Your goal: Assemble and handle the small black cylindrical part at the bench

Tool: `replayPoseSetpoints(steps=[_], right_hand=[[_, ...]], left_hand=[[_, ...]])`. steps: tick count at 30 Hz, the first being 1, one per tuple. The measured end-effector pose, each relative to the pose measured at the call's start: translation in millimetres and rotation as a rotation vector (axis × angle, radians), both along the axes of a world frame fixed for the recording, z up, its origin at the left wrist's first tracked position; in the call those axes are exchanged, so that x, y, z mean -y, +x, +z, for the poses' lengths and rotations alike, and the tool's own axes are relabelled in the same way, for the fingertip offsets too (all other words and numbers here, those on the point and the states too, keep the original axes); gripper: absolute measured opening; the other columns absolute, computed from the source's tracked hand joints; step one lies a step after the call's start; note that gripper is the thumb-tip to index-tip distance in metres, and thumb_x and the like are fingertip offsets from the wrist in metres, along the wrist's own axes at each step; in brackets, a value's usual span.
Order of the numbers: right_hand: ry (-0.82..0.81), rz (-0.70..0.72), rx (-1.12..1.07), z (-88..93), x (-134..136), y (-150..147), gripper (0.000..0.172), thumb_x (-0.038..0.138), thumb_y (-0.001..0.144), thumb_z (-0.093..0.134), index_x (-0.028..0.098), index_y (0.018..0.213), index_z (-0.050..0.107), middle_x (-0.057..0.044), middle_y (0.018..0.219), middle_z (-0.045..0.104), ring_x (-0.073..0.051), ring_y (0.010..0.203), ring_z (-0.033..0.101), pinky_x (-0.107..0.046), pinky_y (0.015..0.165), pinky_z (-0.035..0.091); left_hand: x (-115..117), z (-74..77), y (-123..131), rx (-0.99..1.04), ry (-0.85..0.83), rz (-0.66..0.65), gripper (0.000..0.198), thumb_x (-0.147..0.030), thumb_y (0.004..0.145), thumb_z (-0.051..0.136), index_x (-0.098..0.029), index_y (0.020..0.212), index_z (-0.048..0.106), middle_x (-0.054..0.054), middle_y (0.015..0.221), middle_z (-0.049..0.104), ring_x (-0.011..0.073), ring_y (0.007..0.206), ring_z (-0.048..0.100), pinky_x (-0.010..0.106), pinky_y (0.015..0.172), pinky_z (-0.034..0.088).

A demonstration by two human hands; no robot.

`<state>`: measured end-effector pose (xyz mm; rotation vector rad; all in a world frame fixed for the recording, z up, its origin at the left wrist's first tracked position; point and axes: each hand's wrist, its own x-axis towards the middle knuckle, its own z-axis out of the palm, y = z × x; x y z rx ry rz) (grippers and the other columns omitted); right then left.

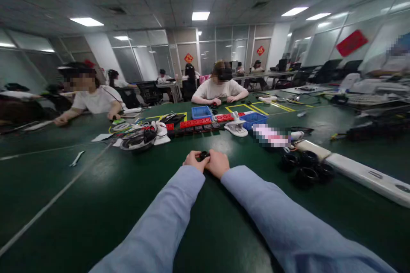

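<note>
Above the green table, my left hand (194, 160) curls its fingers and thumb around a small black round part (204, 155). My right hand (219, 163) is closed against the same part from the other side, its fingertips mostly hidden. The part's exact kind is too small to make out. To the right of my forearm, several black ring-shaped parts (306, 175) stand in a cluster on the table.
Beyond my hands lies a row of red and black blocks (195, 123), with blue trays (201, 112) behind. Coiled cables (137, 136) sit at left, near a small wrench-like tool (77, 158). A long white device (368, 175) extends at right. People sit across the table.
</note>
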<state>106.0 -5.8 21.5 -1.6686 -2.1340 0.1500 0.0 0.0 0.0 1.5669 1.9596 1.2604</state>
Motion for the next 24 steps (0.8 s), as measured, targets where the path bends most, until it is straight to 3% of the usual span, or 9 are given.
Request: replayPoseSetpoints(steps=[3, 6, 10, 14, 24], right_hand=[[0.013, 0.091, -0.1, -2.2, -2, 8, 0.039, 0.037, 0.061, 0.053, 0.016, 0.094, 0.05, -0.008, 0.087, 0.057, -0.022, 0.082, 0.052, -0.034, 0.069, 0.037], [-0.088, 0.342, -0.218, -3.3, -10, 19, 0.049, 0.037, 0.057, 0.06, 0.02, 0.101, 0.048, -0.004, 0.095, 0.056, -0.019, 0.087, 0.05, -0.031, 0.073, 0.036], [-0.386, 0.592, -0.377, -1.4, -21, 31, 0.037, 0.03, 0.059, 0.06, 0.016, 0.093, 0.054, -0.001, 0.083, 0.059, -0.014, 0.076, 0.052, -0.026, 0.067, 0.039], [-0.55, 0.65, -0.502, 3.8, -23, 33, 0.036, 0.025, 0.059, 0.06, 0.012, 0.092, 0.054, -0.001, 0.081, 0.059, -0.012, 0.07, 0.052, -0.025, 0.064, 0.04], [-0.554, 0.667, -0.531, 0.2, -23, 33, 0.037, 0.025, 0.059, 0.061, 0.013, 0.093, 0.055, -0.001, 0.08, 0.059, -0.013, 0.071, 0.053, -0.026, 0.066, 0.04]], left_hand=[[1, -3.6, -3, 0.065, 0.035, -0.1, 0.04, -0.029, 0.049, 0.067, -0.013, 0.084, 0.055, 0.007, 0.082, 0.059, 0.0162, 0.079, 0.054, 0.026, 0.069, 0.04], [2, -2.2, -9, 0.09, 0.026, -0.263, 0.037, -0.025, 0.049, 0.067, -0.014, 0.083, 0.057, 0.004, 0.077, 0.059, 0.0126, 0.068, 0.053, 0.022, 0.059, 0.038], [4, 5.3, -19, 0.047, -0.055, -0.441, 0.04, -0.031, 0.05, 0.066, -0.014, 0.086, 0.059, -0.001, 0.062, 0.053, 0.0067, 0.048, 0.038, 0.019, 0.045, 0.028], [3, 8.9, -24, 0.036, -0.095, -0.511, 0.046, -0.034, 0.051, 0.065, -0.012, 0.091, 0.058, -0.003, 0.056, 0.047, 0.0063, 0.047, 0.033, 0.019, 0.045, 0.028], [3, 5.7, -23, -0.034, -0.053, -0.487, 0.041, -0.032, 0.053, 0.065, -0.014, 0.089, 0.058, 0.005, 0.082, 0.058, 0.0127, 0.069, 0.048, 0.024, 0.064, 0.04]])
